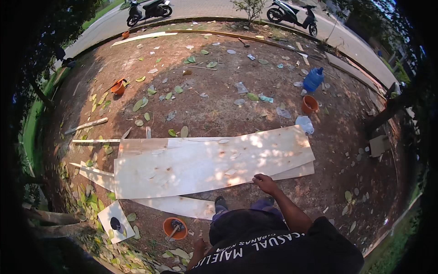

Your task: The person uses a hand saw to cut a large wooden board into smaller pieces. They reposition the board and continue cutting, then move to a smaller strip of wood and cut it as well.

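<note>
in the head view, reddish-brown ground [214, 109] is strewn with leaves [138, 105] and bordered at the top by a paved road [196, 10], on which a first motorcycle [148, 13] and a second motorcycle [292, 17] are parked. a long, pale plywood sheet [205, 166] is laid crosswise in front of the person, over other thin sheets whose edges are exposed above and below it. the near edge of the plywood sheet, right of its middle, is touched by the right hand [263, 181]; its fingers are bent, but whether the edge is gripped cannot be told. the left hand [199, 248] is lowered beside the body, near an orange bucket [183, 233] in which a tool handle is stood; its state cannot be determined. a small white board [108, 213] is placed left of this bucket, with a dark round object [115, 223] upon it. a blue water jug [313, 80] is positioned beyond the sheet's right end, near a second orange bucket [310, 106].
</note>
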`<state>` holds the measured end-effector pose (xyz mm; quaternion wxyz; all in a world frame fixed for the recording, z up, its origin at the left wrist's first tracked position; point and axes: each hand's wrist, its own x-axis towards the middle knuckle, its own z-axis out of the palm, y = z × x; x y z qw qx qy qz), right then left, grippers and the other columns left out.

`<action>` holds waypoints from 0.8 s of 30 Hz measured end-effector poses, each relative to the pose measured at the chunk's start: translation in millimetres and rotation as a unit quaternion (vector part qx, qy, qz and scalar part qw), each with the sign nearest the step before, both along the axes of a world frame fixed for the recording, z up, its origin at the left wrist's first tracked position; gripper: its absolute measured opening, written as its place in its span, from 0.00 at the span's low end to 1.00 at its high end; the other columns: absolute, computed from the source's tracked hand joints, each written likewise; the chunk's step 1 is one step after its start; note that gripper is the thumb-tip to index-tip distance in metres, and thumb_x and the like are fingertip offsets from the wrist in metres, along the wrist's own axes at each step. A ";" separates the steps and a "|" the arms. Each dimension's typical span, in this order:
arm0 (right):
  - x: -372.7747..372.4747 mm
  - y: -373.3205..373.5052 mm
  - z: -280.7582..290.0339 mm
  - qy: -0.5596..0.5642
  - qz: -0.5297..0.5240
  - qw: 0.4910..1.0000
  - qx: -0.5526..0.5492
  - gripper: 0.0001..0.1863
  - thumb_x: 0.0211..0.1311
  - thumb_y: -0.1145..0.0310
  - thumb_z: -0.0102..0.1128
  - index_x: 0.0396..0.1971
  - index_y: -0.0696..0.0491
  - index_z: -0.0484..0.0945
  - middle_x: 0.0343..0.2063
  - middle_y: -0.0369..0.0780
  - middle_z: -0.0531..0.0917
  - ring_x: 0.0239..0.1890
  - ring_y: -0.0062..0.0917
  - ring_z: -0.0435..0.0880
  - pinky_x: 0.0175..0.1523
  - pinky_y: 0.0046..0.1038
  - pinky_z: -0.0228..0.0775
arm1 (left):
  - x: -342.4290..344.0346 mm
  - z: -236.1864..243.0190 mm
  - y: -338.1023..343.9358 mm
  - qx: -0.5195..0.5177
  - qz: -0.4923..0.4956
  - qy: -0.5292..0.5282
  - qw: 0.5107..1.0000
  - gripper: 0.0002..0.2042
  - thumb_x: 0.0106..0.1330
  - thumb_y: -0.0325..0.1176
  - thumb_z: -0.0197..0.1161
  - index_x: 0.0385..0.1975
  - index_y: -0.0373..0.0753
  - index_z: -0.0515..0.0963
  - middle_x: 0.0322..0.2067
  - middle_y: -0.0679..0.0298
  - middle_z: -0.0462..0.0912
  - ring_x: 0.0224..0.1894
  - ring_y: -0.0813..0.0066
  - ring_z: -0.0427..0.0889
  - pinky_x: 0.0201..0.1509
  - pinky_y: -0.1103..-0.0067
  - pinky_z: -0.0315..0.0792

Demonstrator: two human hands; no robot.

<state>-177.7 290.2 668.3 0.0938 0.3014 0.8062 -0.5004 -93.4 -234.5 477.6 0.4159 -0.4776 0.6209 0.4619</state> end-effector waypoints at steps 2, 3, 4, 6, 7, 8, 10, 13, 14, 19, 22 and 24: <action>41.4 13.4 -17.6 -0.013 0.029 0.996 0.080 0.27 0.64 0.52 0.62 0.55 0.57 0.79 0.50 0.51 0.84 0.52 0.41 0.84 0.56 0.39 0.76 | -21.1 14.9 18.0 0.036 -0.113 0.042 0.992 0.19 0.71 0.49 0.57 0.51 0.41 0.78 0.33 0.58 0.85 0.35 0.60 0.86 0.36 0.61 0.77; 78.4 29.5 -46.2 -0.057 -0.006 0.994 0.094 0.25 0.63 0.52 0.62 0.51 0.56 0.81 0.46 0.51 0.85 0.50 0.42 0.85 0.55 0.39 0.76 | -35.8 16.8 39.3 0.056 -0.159 0.048 0.984 0.20 0.72 0.49 0.56 0.52 0.40 0.77 0.35 0.57 0.84 0.35 0.60 0.85 0.37 0.60 0.76; 113.5 37.9 -61.9 -0.086 -0.062 0.991 0.085 0.23 0.62 0.52 0.62 0.49 0.55 0.82 0.44 0.50 0.86 0.49 0.42 0.85 0.55 0.39 0.76 | -53.7 21.3 51.9 0.058 -0.185 0.055 0.980 0.20 0.73 0.49 0.55 0.52 0.39 0.75 0.36 0.57 0.84 0.36 0.59 0.85 0.37 0.60 0.76; 157.0 42.3 -86.2 -0.118 -0.115 0.985 0.054 0.21 0.62 0.53 0.62 0.45 0.54 0.84 0.41 0.49 0.87 0.46 0.42 0.86 0.54 0.39 0.76 | -94.9 50.1 66.7 0.034 -0.190 0.095 0.977 0.21 0.74 0.49 0.53 0.54 0.38 0.73 0.38 0.55 0.84 0.37 0.58 0.85 0.39 0.59 0.76; 208.7 50.3 -96.2 -0.145 -0.162 0.975 0.044 0.20 0.62 0.53 0.61 0.42 0.54 0.85 0.40 0.49 0.87 0.45 0.43 0.86 0.53 0.39 0.75 | -111.6 47.2 86.1 0.034 -0.210 0.100 0.972 0.22 0.75 0.49 0.53 0.54 0.37 0.72 0.39 0.54 0.83 0.37 0.58 0.85 0.40 0.59 0.75; 264.8 57.9 -103.0 -0.173 -0.205 0.963 0.033 0.19 0.63 0.53 0.60 0.39 0.54 0.86 0.38 0.49 0.87 0.44 0.43 0.86 0.52 0.40 0.75 | -132.6 42.8 108.6 0.031 -0.227 0.107 0.967 0.22 0.75 0.50 0.52 0.55 0.36 0.71 0.40 0.53 0.83 0.38 0.57 0.84 0.40 0.59 0.75; 365.1 73.5 -128.8 -0.220 -0.224 0.948 0.048 0.20 0.64 0.52 0.58 0.38 0.56 0.85 0.37 0.49 0.87 0.44 0.44 0.86 0.49 0.42 0.74 | -170.0 59.5 161.9 0.014 -0.255 0.102 0.961 0.23 0.76 0.50 0.51 0.55 0.33 0.70 0.43 0.53 0.83 0.40 0.58 0.84 0.42 0.58 0.75; 507.1 80.4 -163.0 -0.259 -0.514 0.816 0.049 0.19 0.65 0.56 0.56 0.37 0.59 0.85 0.33 0.50 0.87 0.38 0.45 0.87 0.45 0.42 0.76 | -205.0 74.9 268.6 0.012 -0.345 0.151 0.926 0.20 0.76 0.47 0.52 0.56 0.37 0.70 0.44 0.53 0.83 0.39 0.59 0.84 0.39 0.59 0.77; 517.9 83.3 -165.5 -0.292 -0.342 0.881 0.148 0.17 0.63 0.58 0.58 0.35 0.58 0.85 0.32 0.49 0.87 0.37 0.44 0.88 0.43 0.43 0.77 | -226.5 86.0 290.3 0.004 -0.344 0.177 0.922 0.20 0.76 0.47 0.52 0.55 0.37 0.71 0.45 0.52 0.83 0.40 0.59 0.84 0.37 0.60 0.76; 641.8 60.9 -175.0 -0.433 -0.224 0.831 0.268 0.09 0.58 0.62 0.65 0.35 0.50 0.84 0.28 0.41 0.86 0.31 0.35 0.88 0.36 0.40 0.80 | -198.3 106.9 468.9 0.098 -0.434 0.231 0.865 0.22 0.74 0.47 0.53 0.56 0.33 0.70 0.45 0.53 0.83 0.39 0.61 0.86 0.35 0.68 0.76; 652.5 37.7 -169.9 -0.459 -0.241 0.839 0.164 0.08 0.58 0.64 0.64 0.36 0.50 0.83 0.31 0.41 0.86 0.35 0.34 0.88 0.37 0.39 0.81 | -133.8 113.8 565.6 0.175 -0.526 0.206 0.806 0.21 0.73 0.46 0.56 0.53 0.34 0.73 0.40 0.56 0.85 0.36 0.66 0.86 0.33 0.71 0.75; 625.4 28.8 -160.4 -0.398 -0.261 0.873 0.108 0.08 0.54 0.66 0.68 0.34 0.50 0.81 0.33 0.43 0.86 0.36 0.33 0.87 0.35 0.37 0.80 | -105.6 113.1 599.8 0.211 -0.584 0.185 0.761 0.20 0.70 0.48 0.63 0.52 0.39 0.74 0.39 0.60 0.84 0.37 0.66 0.86 0.33 0.71 0.76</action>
